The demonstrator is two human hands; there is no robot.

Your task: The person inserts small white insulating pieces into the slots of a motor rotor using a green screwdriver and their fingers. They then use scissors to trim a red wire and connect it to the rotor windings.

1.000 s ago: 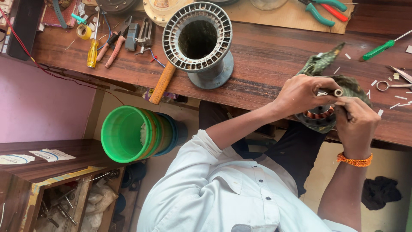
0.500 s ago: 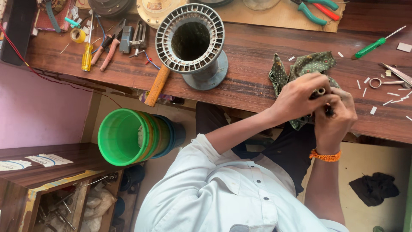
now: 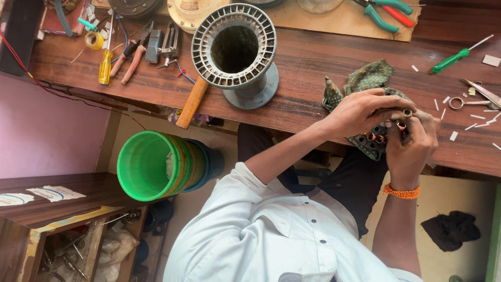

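Both hands are working over a dark winding (image 3: 377, 140) lying on a green cloth (image 3: 368, 78) at the bench (image 3: 308, 62) edge. The left hand (image 3: 362, 110) is gripping it from above, fingers curled; the right hand (image 3: 412, 140), with an orange band (image 3: 402, 192) on its wrist, is pinching a small metal piece (image 3: 407, 113). A grey ribbed housing (image 3: 235, 49) is standing nearby, with a hammer handle (image 3: 192, 102) leaning off the edge beside it. A green bucket (image 3: 151, 166) is sitting below.

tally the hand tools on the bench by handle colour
green-handled screwdriver and green-handled pliers: 2
yellow-handled screwdriver: 1
wooden-handled hammer: 1
red-handled pliers: 1
bare steel scissors: 1
total: 6
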